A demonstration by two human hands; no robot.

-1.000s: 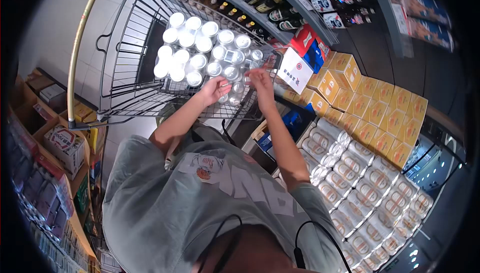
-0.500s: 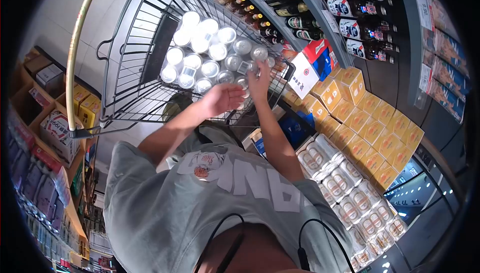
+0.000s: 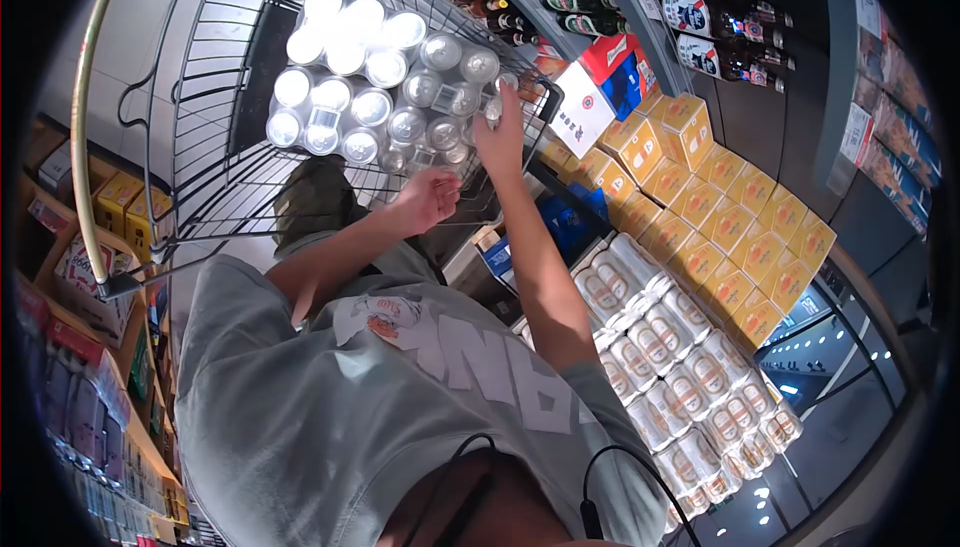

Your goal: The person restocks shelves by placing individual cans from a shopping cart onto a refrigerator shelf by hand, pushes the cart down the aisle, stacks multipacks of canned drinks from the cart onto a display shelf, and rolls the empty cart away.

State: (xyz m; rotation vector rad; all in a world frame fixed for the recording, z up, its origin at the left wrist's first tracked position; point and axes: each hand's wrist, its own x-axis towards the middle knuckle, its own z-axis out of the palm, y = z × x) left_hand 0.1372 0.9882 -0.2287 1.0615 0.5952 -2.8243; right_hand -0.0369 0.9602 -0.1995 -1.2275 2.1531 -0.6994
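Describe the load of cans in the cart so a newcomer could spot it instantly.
Find the black wire shopping cart at upper left. Inside it, the load of cans has the right hand at its right end. Unlike the printed packs stacked at lower right, it shows bright, round, silvery ends.

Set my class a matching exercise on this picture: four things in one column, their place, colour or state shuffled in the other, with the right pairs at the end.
Column one
1. Silver-topped cans
2. Stacked boxes
3. Left hand
4. Right hand

Column two
A. Mostly yellow
B. Stretched out over the end of the group of cans, farther from the shirt
C. Standing inside the wire cart
D. Fingers curled, nearer the shirt

Right pairs
1-C, 2-A, 3-D, 4-B
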